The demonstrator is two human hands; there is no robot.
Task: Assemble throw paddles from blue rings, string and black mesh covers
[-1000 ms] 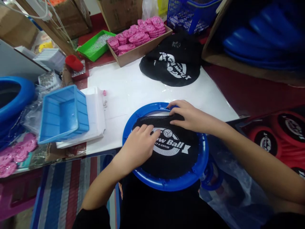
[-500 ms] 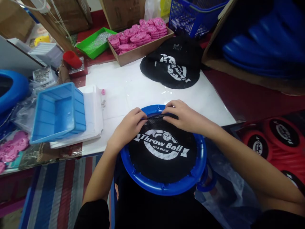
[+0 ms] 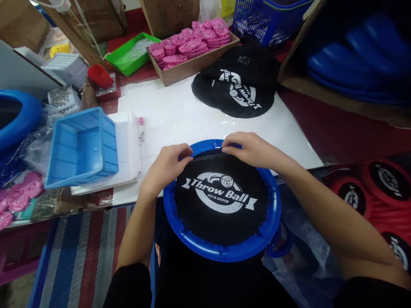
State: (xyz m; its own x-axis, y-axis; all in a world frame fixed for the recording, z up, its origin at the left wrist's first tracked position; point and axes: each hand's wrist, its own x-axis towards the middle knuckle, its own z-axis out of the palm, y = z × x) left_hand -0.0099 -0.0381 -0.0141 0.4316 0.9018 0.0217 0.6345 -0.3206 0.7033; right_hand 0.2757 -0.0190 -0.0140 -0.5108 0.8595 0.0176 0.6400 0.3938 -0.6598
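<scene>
A round black mesh sheet [image 3: 205, 229] printed with a white "Throw Ball" logo lies inside a blue plastic ring [image 3: 221, 255], which rests at the near edge of the table over my lap. At the ring's far left, my left hand [image 3: 170, 164] pinches the edge of the mesh between thumb and fingers. My right hand [image 3: 250, 147] is closed the same way on the mesh edge at the far side, right of centre. Small holes and posts show along the ring. The fingertips hide parts of the mesh edge.
More printed black mesh sheets [image 3: 237, 85] lie on white paper ahead. Left stands a blue bin [image 3: 107, 145]; behind are a green tray [image 3: 118, 64] and a cardboard tray [image 3: 192, 63] of pink parts. Red discs [image 3: 349, 194] sit at right, below a box of blue rings [image 3: 356, 64].
My left hand has shifted outward to the left along the mesh edge. The mesh's far edge now lies closer to the ring. The whole view has shifted slightly.
</scene>
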